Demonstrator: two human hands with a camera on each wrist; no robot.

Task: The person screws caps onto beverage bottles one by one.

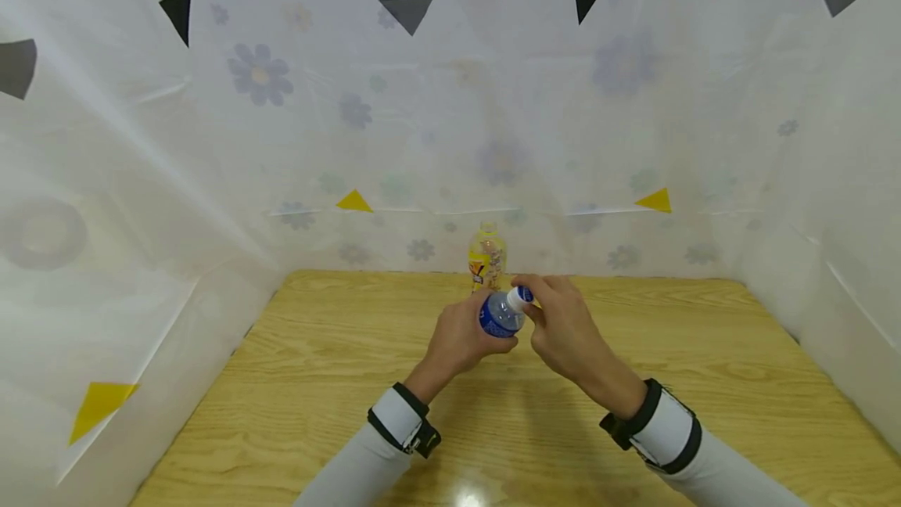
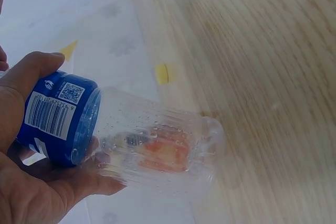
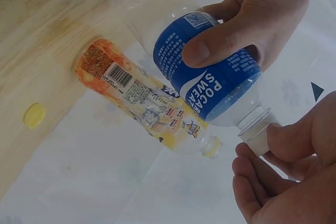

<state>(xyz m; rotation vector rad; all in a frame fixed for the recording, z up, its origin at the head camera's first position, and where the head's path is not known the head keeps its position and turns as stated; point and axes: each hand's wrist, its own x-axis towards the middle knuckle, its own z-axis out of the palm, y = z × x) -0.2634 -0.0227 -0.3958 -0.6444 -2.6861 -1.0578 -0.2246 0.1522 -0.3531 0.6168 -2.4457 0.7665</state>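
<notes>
My left hand grips a clear plastic bottle with a blue label round its middle and holds it tilted above the table, neck pointing right. My right hand pinches the bottle's white cap between thumb and fingers. In the right wrist view the white cap sits on the neck of the blue-labelled bottle, with my right hand around it and my left hand over the label. The left wrist view shows my left hand under the bottle, which looks nearly empty.
An orange-labelled bottle stands uncapped at the table's far edge, just behind my hands. A loose yellow cap lies on the wooden table near it. White flowered sheeting walls in the table on three sides.
</notes>
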